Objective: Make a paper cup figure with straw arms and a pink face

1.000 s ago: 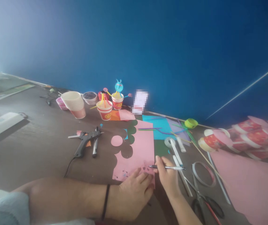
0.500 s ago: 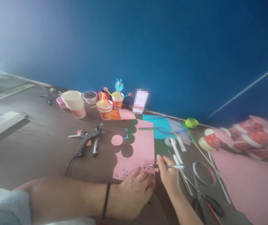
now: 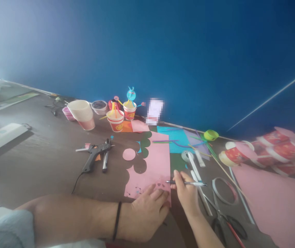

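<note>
My left hand [image 3: 147,210] lies flat, fingers spread, on the near corner of a pink paper sheet [image 3: 154,168] with round cut-outs along its left edge. My right hand [image 3: 187,194] is closed on a silver pen [image 3: 188,183], whose tip rests on the pink sheet close to my left fingertips, where small dark marks show. A black band circles my left wrist. A loose pink paper disc [image 3: 128,154] lies just left of the sheet.
A black glue gun [image 3: 94,155] lies to the left. Paper cups [image 3: 81,113] and straw-decorated cups [image 3: 116,120] stand near the blue wall. Scissors [image 3: 224,220], a tape ring [image 3: 223,191], white sticks, coloured paper, red cups [image 3: 266,148] and a big pink sheet [image 3: 273,203] lie at right.
The pen and my right hand have shifted slightly to the right along the sheet's edge. My left hand has stayed in place.
</note>
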`<action>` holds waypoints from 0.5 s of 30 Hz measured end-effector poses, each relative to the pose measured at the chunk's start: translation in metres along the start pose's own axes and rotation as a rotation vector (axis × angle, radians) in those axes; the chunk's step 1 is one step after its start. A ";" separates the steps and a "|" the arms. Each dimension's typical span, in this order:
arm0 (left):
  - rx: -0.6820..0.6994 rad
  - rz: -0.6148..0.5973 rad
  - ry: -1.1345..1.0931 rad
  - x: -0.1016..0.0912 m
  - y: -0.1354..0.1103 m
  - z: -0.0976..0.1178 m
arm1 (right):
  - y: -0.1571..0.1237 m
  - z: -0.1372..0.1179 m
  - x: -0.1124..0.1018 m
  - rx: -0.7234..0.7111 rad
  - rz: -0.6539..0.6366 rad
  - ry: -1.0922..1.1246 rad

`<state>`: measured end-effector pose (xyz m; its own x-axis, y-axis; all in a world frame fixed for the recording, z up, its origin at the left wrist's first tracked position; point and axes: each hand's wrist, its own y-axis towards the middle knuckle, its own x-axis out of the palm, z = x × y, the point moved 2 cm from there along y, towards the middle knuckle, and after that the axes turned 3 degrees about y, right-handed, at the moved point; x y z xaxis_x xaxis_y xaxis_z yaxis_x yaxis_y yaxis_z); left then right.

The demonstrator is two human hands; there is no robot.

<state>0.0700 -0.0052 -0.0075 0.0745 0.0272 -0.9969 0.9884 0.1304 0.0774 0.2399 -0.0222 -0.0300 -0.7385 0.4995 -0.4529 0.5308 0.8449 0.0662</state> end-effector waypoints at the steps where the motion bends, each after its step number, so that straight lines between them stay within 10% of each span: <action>1: -0.001 0.001 -0.003 0.000 0.000 0.000 | 0.000 0.000 0.000 0.000 -0.003 -0.002; 15: 0.004 0.008 -0.002 0.001 0.000 0.000 | -0.003 -0.001 -0.002 0.057 0.025 0.032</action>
<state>0.0700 -0.0054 -0.0089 0.0829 0.0262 -0.9962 0.9883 0.1262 0.0856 0.2393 -0.0255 -0.0288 -0.7368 0.5270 -0.4234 0.5716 0.8201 0.0260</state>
